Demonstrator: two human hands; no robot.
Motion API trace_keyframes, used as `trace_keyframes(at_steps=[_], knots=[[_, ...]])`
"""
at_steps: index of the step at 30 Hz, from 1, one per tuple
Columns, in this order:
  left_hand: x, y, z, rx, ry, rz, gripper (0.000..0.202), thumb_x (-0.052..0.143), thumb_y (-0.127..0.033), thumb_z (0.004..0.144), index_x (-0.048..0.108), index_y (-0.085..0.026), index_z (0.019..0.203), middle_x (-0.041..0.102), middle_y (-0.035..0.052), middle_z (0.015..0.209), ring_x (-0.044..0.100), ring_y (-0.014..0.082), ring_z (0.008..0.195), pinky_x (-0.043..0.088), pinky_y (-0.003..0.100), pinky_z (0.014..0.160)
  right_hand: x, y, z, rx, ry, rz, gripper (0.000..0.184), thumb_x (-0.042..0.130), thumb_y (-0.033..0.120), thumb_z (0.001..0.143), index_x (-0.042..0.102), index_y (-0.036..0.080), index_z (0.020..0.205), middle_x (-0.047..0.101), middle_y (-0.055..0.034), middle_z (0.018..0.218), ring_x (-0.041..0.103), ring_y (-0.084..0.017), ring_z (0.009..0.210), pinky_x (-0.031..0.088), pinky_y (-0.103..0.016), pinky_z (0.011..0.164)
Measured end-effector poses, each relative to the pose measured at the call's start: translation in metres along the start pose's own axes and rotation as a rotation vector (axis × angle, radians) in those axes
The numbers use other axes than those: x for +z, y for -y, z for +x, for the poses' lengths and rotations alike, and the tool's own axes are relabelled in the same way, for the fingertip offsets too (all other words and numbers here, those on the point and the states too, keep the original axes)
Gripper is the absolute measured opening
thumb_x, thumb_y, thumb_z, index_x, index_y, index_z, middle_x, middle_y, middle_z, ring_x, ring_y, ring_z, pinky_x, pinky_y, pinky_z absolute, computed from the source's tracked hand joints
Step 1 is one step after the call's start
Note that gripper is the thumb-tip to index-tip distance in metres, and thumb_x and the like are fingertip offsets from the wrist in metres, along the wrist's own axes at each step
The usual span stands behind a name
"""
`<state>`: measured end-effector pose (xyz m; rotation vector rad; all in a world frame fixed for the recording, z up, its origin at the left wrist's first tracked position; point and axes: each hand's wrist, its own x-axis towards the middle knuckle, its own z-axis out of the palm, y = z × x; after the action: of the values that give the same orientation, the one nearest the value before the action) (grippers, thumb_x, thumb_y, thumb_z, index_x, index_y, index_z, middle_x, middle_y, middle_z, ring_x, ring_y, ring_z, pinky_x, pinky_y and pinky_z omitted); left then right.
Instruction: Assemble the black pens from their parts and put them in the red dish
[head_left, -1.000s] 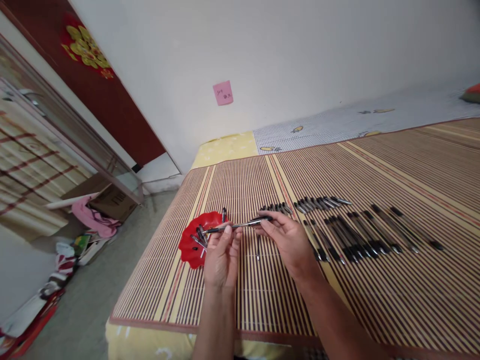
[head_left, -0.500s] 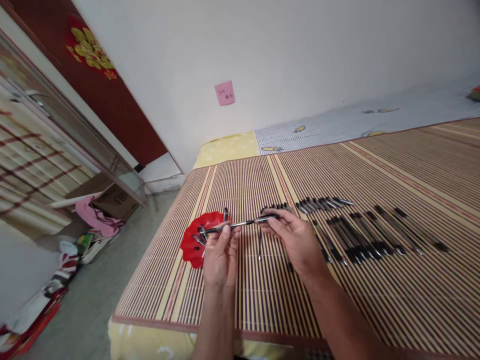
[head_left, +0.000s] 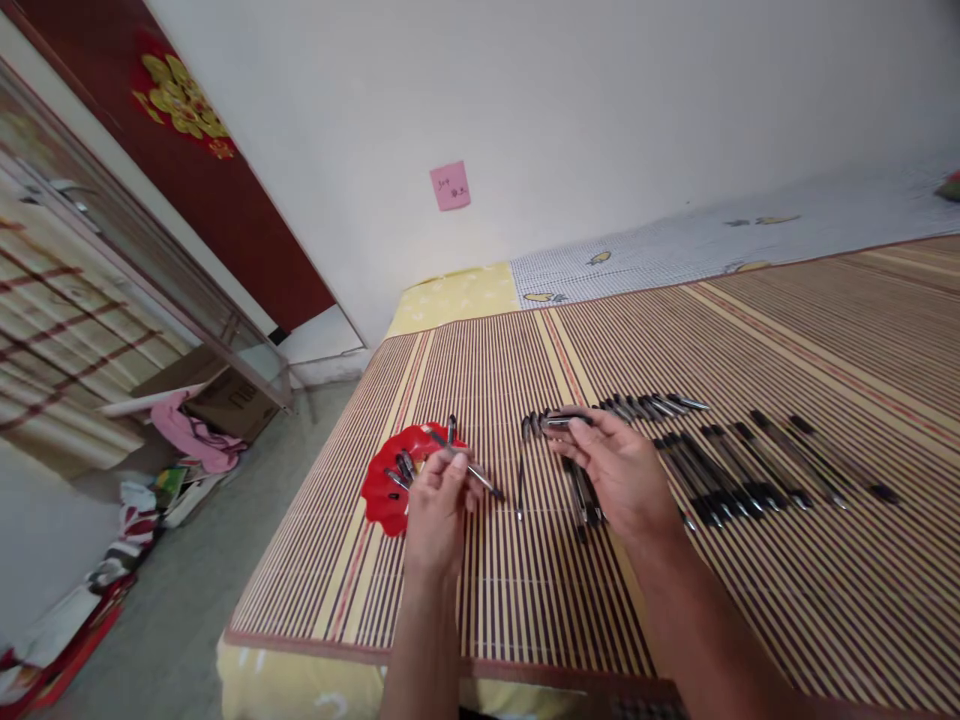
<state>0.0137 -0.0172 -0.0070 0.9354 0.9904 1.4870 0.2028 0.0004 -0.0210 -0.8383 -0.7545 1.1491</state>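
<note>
Pen [head_left: 484, 480], pinched by left hand [head_left: 437, 505] toward left edge of mat [head_left: 540, 600]; cap [head_left: 564, 421], seemingly, though blurred, pinched by right hand [head_left: 626, 475]: uncapping apparently done, setting-down calling for separate placing.

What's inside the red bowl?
Several small, dark pieces lie in the red bowl; the left hand covers part of its right side, so anything there cannot be seen.

pen [head_left: 480, 475]: uncapped, slanted, in left hand [head_left: 439, 495] | cap [head_left: 564, 421]: dark, in right hand [head_left: 621, 470]
</note>
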Motion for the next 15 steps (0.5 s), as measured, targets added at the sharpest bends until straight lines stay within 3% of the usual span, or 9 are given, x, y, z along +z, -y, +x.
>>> trace_keyframes(at_steps=[2,4,10,15], knots=[[0.0,0.0,-0.003,-0.04,0.143,0.153,0.025,0.069,-0.033,0.086,0.071,-0.015,0.102,0.056,-0.0029,0.063,0.045,0.0056,0.05,0.035,0.017,0.049,-0.004,0.004,0.002,0.002,0.003,-0.015,0.028,0.074,0.038,0.082,0.069,0.018,0.1,0.074,-0.007,0.093,0.073,-0.021,0.085,0.061,-0.037,0.079],[0.002,-0.001,-0.006,-0.054,0.227,0.275,0.027,0.066,-0.033,0.088,0.072,-0.017,0.108,0.058,-0.0016,0.067,0.045,0.0072,0.053,0.036,0.018,0.051,-0.005,0.007,0.002,-0.014,0.006,-0.054,0.031,0.072,0.039,0.083,0.068,0.017,0.104,0.073,-0.0066,0.09,0.072,-0.02,0.081,0.061,-0.035,0.074],[0.012,-0.011,-0.012,0.021,0.383,0.511,0.019,0.067,-0.027,0.087,0.078,-0.022,0.101,0.071,0.0065,0.091,0.063,0.0191,0.088,0.046,0.026,0.078,-0.001,0.018,-0.002,-0.127,0.014,-0.278,0.04,0.059,0.04,0.091,0.063,0.019,0.125,0.069,-0.0055,0.089,0.069,-0.018,0.078,0.06,-0.032,0.068],[0.015,-0.012,-0.013,0.076,0.465,0.628,0.02,0.063,-0.026,0.09,0.078,-0.025,0.104,0.071,0.0063,0.093,0.064,0.02,0.089,0.045,0.028,0.082,0.0,0.028,-0.005,-0.169,0.064,-0.434,0.04,0.056,0.038,0.093,0.062,0.019,0.128,0.069,-0.0061,0.091,0.067,-0.016,0.072,0.06,-0.033,0.069]])
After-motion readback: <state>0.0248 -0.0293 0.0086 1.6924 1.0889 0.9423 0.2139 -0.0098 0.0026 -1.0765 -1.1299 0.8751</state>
